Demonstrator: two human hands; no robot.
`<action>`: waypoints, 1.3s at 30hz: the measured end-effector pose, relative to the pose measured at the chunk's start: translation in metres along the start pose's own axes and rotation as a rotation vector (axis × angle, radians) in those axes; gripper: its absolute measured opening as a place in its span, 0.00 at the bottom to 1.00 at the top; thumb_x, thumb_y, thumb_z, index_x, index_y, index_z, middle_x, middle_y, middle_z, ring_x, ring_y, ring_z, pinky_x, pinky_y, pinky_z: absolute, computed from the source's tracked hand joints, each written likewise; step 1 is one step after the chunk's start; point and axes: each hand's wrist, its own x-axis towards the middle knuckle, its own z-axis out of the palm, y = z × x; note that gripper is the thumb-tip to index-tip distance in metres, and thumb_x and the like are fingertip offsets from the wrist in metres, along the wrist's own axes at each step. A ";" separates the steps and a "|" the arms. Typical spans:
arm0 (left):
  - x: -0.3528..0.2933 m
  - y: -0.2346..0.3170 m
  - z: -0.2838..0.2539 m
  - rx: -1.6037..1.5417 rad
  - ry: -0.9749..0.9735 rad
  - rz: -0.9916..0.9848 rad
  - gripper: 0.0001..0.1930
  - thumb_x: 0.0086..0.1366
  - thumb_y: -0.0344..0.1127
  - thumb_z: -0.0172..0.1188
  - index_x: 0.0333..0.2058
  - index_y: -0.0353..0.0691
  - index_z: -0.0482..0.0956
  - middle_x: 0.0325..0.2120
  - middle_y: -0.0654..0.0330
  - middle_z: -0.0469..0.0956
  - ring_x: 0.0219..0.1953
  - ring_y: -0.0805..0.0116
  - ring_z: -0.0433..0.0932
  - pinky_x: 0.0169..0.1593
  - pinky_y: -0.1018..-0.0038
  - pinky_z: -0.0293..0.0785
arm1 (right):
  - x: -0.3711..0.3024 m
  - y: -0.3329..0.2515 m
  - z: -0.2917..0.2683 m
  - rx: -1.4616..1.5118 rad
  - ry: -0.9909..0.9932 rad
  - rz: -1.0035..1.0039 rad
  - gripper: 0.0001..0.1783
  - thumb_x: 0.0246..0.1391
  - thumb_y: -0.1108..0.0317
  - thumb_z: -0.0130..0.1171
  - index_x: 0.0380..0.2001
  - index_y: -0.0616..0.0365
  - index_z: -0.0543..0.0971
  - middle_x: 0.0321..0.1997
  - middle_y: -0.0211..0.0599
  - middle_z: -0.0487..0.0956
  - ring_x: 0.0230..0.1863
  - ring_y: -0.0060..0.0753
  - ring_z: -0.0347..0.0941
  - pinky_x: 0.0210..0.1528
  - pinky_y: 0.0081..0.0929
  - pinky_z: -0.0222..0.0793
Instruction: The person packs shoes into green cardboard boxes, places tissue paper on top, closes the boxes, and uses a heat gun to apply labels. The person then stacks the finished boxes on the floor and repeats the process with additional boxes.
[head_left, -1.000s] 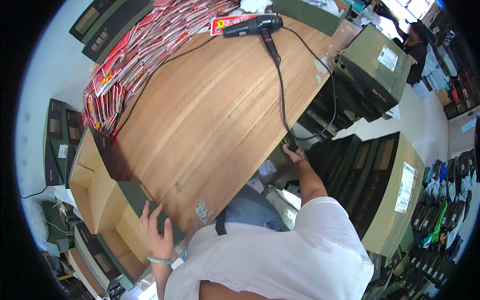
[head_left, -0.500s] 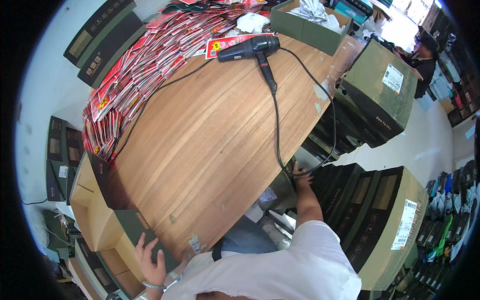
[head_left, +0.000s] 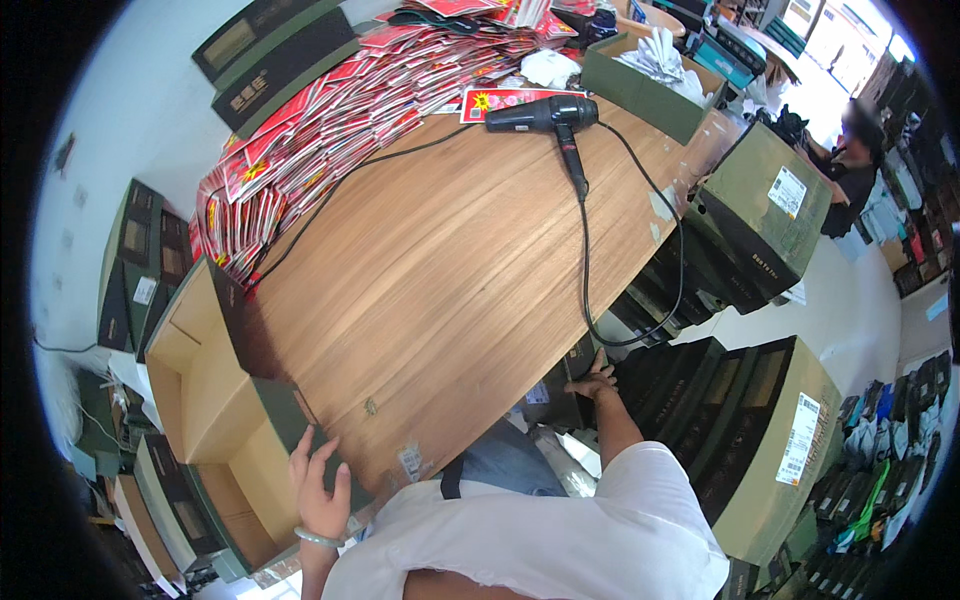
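Note:
An open green box with a tan inside (head_left: 205,385) stands at the table's lower left corner. My left hand (head_left: 322,490), a bracelet on its wrist, is beside the box's green wall; its fingers are spread and it holds nothing. My right hand (head_left: 597,385) reaches down past the table's right edge. It grips a dark box (head_left: 563,393) there, its fingers at the box's upper edge; much of this box is hidden under the tabletop. A black hair dryer (head_left: 545,116) lies on the wooden table (head_left: 440,270), its cord looping over the right edge.
Many red printed packets (head_left: 330,140) are heaped along the table's far left side. A green box with crumpled white paper (head_left: 655,88) sits at the far end. Stacked dark boxes (head_left: 690,410) and a tan-topped carton (head_left: 775,195) stand right of the table. Another person (head_left: 850,175) is farther back.
My right hand has come slightly nearer, and more of the dark box shows beside it. My left hand stays by the open box. The whole view has shifted.

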 end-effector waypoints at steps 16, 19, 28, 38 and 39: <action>-0.021 -0.040 0.005 -0.037 0.045 0.082 0.19 0.63 0.39 0.57 0.51 0.39 0.75 0.58 0.45 0.66 0.61 0.41 0.61 0.64 0.54 0.58 | -0.110 -0.048 -0.040 0.271 0.161 0.162 0.70 0.34 0.35 0.70 0.72 0.38 0.37 0.73 0.57 0.46 0.71 0.62 0.46 0.66 0.62 0.51; -0.024 -0.046 0.008 -0.024 0.045 0.081 0.20 0.64 0.42 0.56 0.51 0.39 0.75 0.58 0.45 0.65 0.61 0.42 0.60 0.64 0.54 0.58 | -0.149 -0.048 -0.070 0.502 0.106 0.302 0.66 0.34 0.37 0.69 0.71 0.40 0.42 0.72 0.55 0.49 0.71 0.62 0.47 0.65 0.66 0.50; -0.028 -0.044 0.013 -0.120 0.166 0.124 0.21 0.64 0.45 0.55 0.51 0.40 0.75 0.57 0.44 0.67 0.61 0.46 0.61 0.62 0.51 0.58 | -0.334 -0.074 -0.146 0.588 0.129 0.387 0.59 0.36 0.44 0.68 0.70 0.44 0.51 0.73 0.48 0.52 0.71 0.64 0.45 0.56 0.85 0.46; -0.027 -0.043 0.014 -0.208 0.204 0.155 0.22 0.64 0.46 0.55 0.51 0.39 0.76 0.57 0.44 0.67 0.61 0.47 0.61 0.63 0.45 0.54 | -0.501 -0.071 -0.206 0.185 0.261 0.263 0.62 0.36 0.44 0.68 0.71 0.45 0.48 0.75 0.52 0.40 0.71 0.71 0.39 0.56 0.84 0.48; -0.029 -0.043 0.014 -0.200 0.205 0.164 0.22 0.64 0.46 0.55 0.51 0.39 0.76 0.57 0.44 0.67 0.61 0.47 0.61 0.63 0.45 0.54 | -0.519 -0.074 -0.207 0.106 0.264 0.262 0.61 0.36 0.44 0.68 0.71 0.45 0.48 0.75 0.52 0.39 0.72 0.70 0.39 0.56 0.84 0.48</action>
